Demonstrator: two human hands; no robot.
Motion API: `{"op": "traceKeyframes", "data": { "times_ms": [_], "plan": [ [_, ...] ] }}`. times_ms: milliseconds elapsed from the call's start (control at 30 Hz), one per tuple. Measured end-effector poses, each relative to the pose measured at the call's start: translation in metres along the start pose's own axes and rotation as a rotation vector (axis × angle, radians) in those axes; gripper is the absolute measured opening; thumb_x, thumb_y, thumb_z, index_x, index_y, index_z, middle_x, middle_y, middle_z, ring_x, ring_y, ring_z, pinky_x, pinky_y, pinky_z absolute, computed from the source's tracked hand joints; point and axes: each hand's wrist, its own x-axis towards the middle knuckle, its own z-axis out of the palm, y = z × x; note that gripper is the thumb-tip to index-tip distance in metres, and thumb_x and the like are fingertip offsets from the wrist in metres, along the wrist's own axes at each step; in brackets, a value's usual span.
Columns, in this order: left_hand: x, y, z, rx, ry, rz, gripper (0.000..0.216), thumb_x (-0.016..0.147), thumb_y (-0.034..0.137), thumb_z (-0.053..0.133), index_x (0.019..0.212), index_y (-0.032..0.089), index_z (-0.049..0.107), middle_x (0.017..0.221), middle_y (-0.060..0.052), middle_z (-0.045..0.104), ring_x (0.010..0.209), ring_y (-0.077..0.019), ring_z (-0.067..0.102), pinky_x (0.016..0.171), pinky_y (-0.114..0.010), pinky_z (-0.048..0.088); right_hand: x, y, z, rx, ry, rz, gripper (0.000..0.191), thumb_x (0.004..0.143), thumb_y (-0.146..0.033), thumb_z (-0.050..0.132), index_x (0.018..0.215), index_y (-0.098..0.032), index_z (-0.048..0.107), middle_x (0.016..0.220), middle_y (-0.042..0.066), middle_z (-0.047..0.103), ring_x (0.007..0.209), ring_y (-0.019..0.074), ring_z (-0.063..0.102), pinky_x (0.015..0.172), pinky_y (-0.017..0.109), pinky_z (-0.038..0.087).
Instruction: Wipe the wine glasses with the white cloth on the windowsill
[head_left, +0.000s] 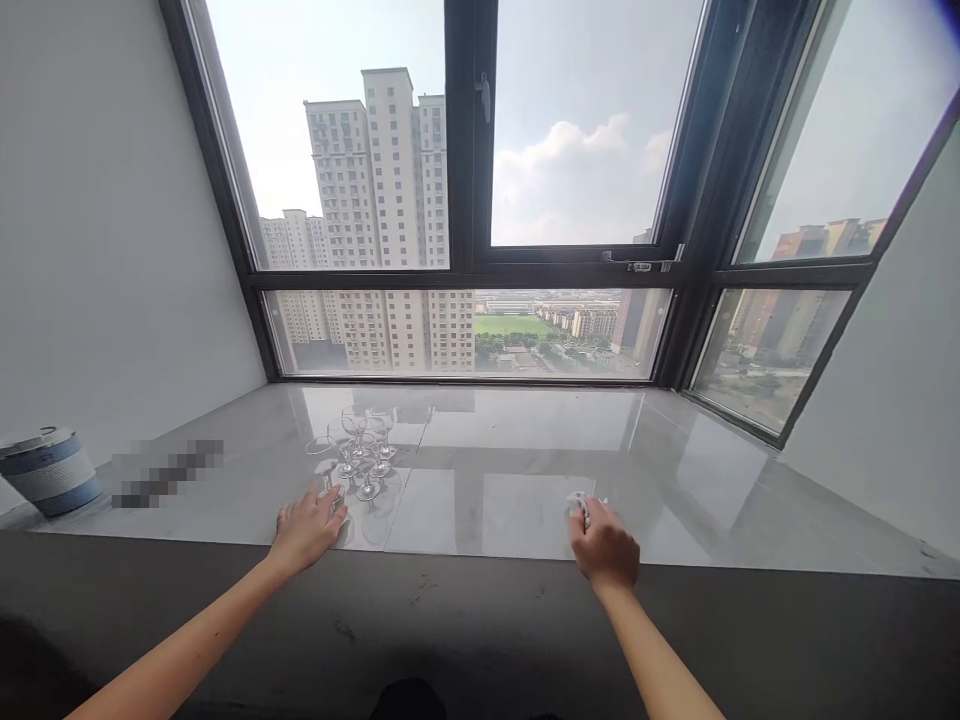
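Observation:
Several clear stemmed glasses (pixel 360 450) stand in a cluster on the grey tiled sill (pixel 525 510), left of the middle. My left hand (pixel 307 528) rests at the sill's front edge, palm down and fingers apart. Its fingertips reach the foot of the nearest glass (pixel 328 472); whether they press on it, I cannot tell. Further right, my right hand (pixel 606 545) is closed around a crumpled white cloth or tissue (pixel 579 502), low against the sill. Most of that white piece is hidden by the fingers.
A blue-and-white banded container with a lid (pixel 52 470) stands at the far left, beside a pixelated patch. Dark-framed windows (pixel 465 280) rise behind the sill. White walls (pixel 112 250) close both sides, and the sill drops off in front.

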Motion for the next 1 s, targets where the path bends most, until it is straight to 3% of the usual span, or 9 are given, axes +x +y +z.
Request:
{"op": "traceKeyframes", "data": {
  "times_ms": [133,267,367,500,667,867,1000],
  "plan": [
    [-0.028,0.011,0.005,-0.025,0.121,-0.033,0.053,0.087,0.049,0.037,0.137,0.031,0.044,0.144,-0.011,0.032,0.127,-0.0342,0.035,0.106,-0.053,0.019,0.0,0.0,-0.001,0.007,0.0,-0.015,0.015,0.088,-0.027,0.044,0.088,-0.019,0.057,0.085,0.001,0.06,0.068,0.0113,0.047,0.054,0.023,0.017],
    [-0.039,0.031,0.001,-0.133,0.121,0.102,0.049,0.087,0.047,0.038,0.133,0.033,0.048,0.138,-0.009,0.036,0.124,-0.0294,0.038,0.106,-0.047,0.024,0.0,0.0,-0.001,0.014,0.007,-0.013,0.014,0.088,-0.027,0.045,0.089,-0.019,0.057,0.085,0.002,0.06,0.068,0.011,0.045,0.054,0.023,0.017],
    [-0.027,0.044,-0.005,-0.212,0.112,0.152,0.046,0.087,0.043,0.041,0.13,0.032,0.051,0.139,-0.009,0.034,0.124,-0.028,0.039,0.104,-0.044,0.029,0.0,0.0,-0.001,0.009,0.005,-0.011,0.014,0.088,-0.028,0.045,0.089,-0.019,0.057,0.085,0.002,0.06,0.068,0.0111,0.045,0.054,0.023,0.017],
    [0.003,0.054,-0.005,-0.292,0.041,0.084,0.044,0.085,0.04,0.043,0.125,0.03,0.058,0.139,-0.01,0.038,0.123,-0.0296,0.041,0.102,-0.045,0.033,0.0,-0.002,-0.004,-0.004,-0.006,-0.007,0.015,0.088,-0.028,0.044,0.085,-0.019,0.056,0.082,0.001,0.059,0.066,0.0108,0.044,0.053,0.024,0.016],
    [0.024,0.061,0.002,-0.242,0.0,0.074,0.043,0.086,0.039,0.042,0.125,0.031,0.059,0.134,-0.008,0.047,0.124,-0.0304,0.042,0.101,-0.045,0.034,0.001,-0.005,-0.007,0.002,-0.017,-0.003,0.013,0.088,-0.026,0.045,0.084,-0.019,0.056,0.083,0.002,0.06,0.067,0.011,0.044,0.054,0.024,0.016],
    [0.02,0.067,0.002,-0.196,-0.003,0.106,0.046,0.085,0.037,0.043,0.127,0.027,0.058,0.134,-0.007,0.05,0.12,-0.0301,0.044,0.098,-0.045,0.035,0.001,-0.004,-0.006,0.015,-0.014,0.007,0.014,0.088,-0.027,0.045,0.084,-0.018,0.056,0.084,0.002,0.059,0.068,0.0109,0.045,0.054,0.024,0.017],
    [0.007,0.075,-0.004,-0.174,0.045,0.209,0.04,0.084,0.035,0.043,0.116,0.026,0.065,0.126,-0.006,0.057,0.118,-0.028,0.046,0.101,-0.042,0.032,0.0,-0.004,-0.005,0.025,-0.015,0.011,0.014,0.087,-0.026,0.046,0.087,-0.018,0.058,0.085,0.003,0.059,0.068,0.0107,0.044,0.054,0.024,0.016]
  ]
}}
